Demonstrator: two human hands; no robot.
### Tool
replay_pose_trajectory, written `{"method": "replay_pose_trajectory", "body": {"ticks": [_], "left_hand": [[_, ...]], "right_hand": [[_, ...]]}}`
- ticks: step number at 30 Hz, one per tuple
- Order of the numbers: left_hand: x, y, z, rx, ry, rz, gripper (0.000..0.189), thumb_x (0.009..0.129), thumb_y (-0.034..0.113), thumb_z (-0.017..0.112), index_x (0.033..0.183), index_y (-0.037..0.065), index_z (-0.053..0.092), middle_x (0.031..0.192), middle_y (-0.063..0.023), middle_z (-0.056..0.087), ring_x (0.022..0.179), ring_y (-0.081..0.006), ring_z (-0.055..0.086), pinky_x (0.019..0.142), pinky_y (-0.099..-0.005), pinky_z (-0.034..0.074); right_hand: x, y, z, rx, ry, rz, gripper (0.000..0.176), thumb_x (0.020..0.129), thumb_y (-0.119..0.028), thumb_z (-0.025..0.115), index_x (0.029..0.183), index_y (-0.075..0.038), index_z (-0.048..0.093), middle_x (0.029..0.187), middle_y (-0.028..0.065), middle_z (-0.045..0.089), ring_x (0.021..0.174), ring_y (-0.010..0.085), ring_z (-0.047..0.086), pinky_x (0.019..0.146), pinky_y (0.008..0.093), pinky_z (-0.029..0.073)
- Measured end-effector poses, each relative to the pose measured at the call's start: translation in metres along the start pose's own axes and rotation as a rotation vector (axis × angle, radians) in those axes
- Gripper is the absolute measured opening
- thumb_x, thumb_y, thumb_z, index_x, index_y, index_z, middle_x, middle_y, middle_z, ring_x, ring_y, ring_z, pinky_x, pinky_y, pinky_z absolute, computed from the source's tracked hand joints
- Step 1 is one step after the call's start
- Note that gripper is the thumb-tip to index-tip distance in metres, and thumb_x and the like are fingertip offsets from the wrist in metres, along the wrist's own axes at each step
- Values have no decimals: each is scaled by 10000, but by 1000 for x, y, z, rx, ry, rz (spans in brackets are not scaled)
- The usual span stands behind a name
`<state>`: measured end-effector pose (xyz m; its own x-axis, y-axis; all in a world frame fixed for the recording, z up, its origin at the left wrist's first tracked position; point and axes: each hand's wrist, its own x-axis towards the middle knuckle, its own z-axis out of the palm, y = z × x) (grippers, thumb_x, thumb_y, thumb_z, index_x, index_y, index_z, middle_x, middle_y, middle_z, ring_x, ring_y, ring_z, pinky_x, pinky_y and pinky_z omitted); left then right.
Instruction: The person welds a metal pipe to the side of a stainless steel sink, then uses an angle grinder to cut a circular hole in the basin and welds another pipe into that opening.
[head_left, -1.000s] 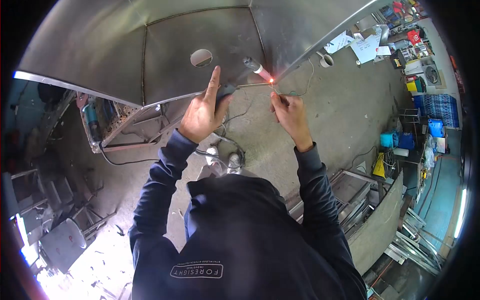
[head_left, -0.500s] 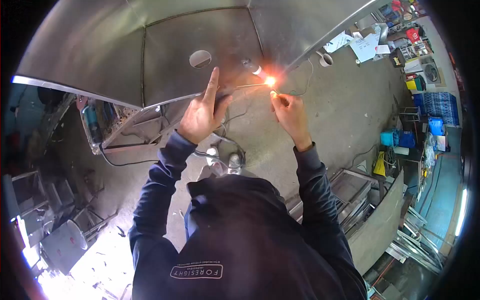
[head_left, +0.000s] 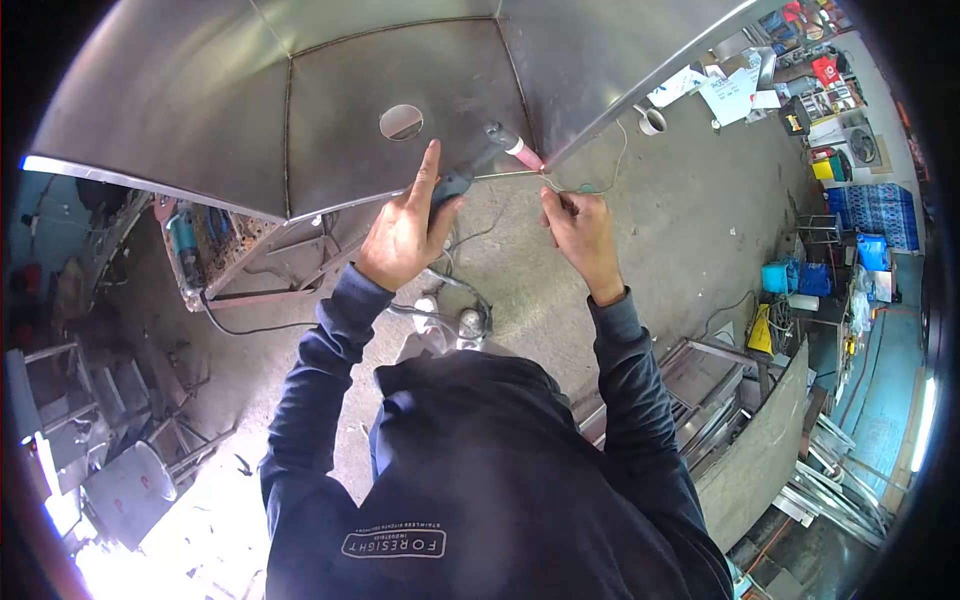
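My left hand (head_left: 398, 238) is wrapped round the dark handle of a TIG welding torch (head_left: 516, 146), its index finger stretched up against the steel. The torch's pink nozzle points at the edge of a large stainless steel sheet-metal piece (head_left: 345, 120), where a small red glow shows near the corner seam. The piece has a round hole and dark seams. Just right of the nozzle, my right hand (head_left: 582, 230) is closed in a pinch on a thin filler wire (head_left: 622, 165), which curves up and away to the right. Part of the torch handle is hidden behind my left hand.
An angle grinder (head_left: 186, 245) with a black cord lies on a metal stand at left. Cables (head_left: 465, 285) run by my feet. Metal frames (head_left: 700, 385) and a large board (head_left: 755, 440) stand at right, near blue bins (head_left: 780, 276) and shelves.
The bright orange welding arc at the nozzle has gone out, leaving a small red glow. The pink nozzle now shows clearly. Both hands stay almost in place.
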<state>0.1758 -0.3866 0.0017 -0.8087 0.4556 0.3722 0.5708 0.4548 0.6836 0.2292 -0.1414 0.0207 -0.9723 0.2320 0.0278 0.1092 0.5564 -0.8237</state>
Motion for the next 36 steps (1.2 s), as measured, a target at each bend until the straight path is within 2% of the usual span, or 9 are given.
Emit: {"method": "replay_pose_trajectory", "body": {"ticks": [2, 3, 5, 6, 8, 9, 14, 22, 36], "left_hand": [[-1, 3, -2, -42, -47, -99, 779, 961, 149, 655, 1585, 48, 199, 1210, -327, 639, 1056, -492, 659, 888, -471, 555], [-1, 3, -1, -41, -47, -99, 779, 961, 149, 655, 1585, 48, 199, 1210, -327, 639, 1056, -492, 659, 888, -471, 555], [-3, -1, 5, 13, 6, -24, 817, 946, 190, 669, 1577, 2, 185, 1036, -331, 680, 884, -477, 696, 770, -483, 572], [-6, -11, 6, 13, 5, -23, 817, 946, 190, 669, 1577, 2, 185, 1036, -331, 680, 884, -477, 696, 770, -483, 572], [-9, -28, 2, -50, -96, 344, 818, 952, 205, 667, 1580, 8, 181, 1019, -306, 690, 855, -470, 697, 745, -476, 570], [-9, -27, 4, -52, -96, 345, 818, 952, 205, 667, 1580, 8, 181, 1019, -306, 690, 855, -470, 697, 745, -476, 570], [-5, 5, 4, -16, 34, -22, 824, 955, 202, 667, 1581, 3, 170, 1014, -290, 692, 827, -464, 694, 729, -476, 563], [-4, 8, 4, 30, 56, 18, 831, 954, 184, 664, 1581, -5, 152, 1031, -324, 681, 844, -469, 702, 728, -463, 576], [-2, 18, -1, 10, 21, -53, 811, 952, 157, 653, 1577, -2, 162, 1048, -330, 677, 814, -469, 699, 703, -472, 581]], "right_hand": [[1, 5, 2, 29, -2, 6, 423, 984, -275, 616, 685, 19, 673, 524, 75, 612, 439, 141, 608, 468, 313, 450], [1, 5, 1, 30, -2, 5, 423, 984, -275, 616, 685, 19, 673, 524, 75, 612, 439, 141, 608, 468, 313, 450], [1, 4, 1, 21, -15, 0, 412, 981, -279, 620, 705, 20, 679, 523, 76, 611, 445, 145, 614, 475, 315, 455], [1, 3, 0, 9, -17, -5, 411, 982, -280, 620, 705, 19, 678, 525, 78, 611, 447, 146, 614, 476, 316, 455], [2, 1, -1, -16, -24, -7, 410, 983, -281, 620, 707, 16, 675, 529, 81, 612, 450, 146, 616, 479, 317, 456], [1, 1, -2, -29, -26, -9, 409, 983, -282, 620, 707, 15, 674, 530, 83, 613, 452, 146, 617, 480, 317, 456], [0, 4, -4, -69, -27, -22, 406, 986, -285, 619, 710, 9, 667, 539, 92, 615, 460, 147, 621, 486, 320, 458], [-28, 37, -21, -2, 16, 62, 401, 999, -248, 613, 703, 20, 652, 543, 74, 593, 454, 135, 593, 473, 308, 434], [-143, 184, -27, -155, 84, 475, 440, 979, -312, 613, 716, 25, 717, 549, 106, 650, 478, 173, 646, 519, 327, 498]]}}
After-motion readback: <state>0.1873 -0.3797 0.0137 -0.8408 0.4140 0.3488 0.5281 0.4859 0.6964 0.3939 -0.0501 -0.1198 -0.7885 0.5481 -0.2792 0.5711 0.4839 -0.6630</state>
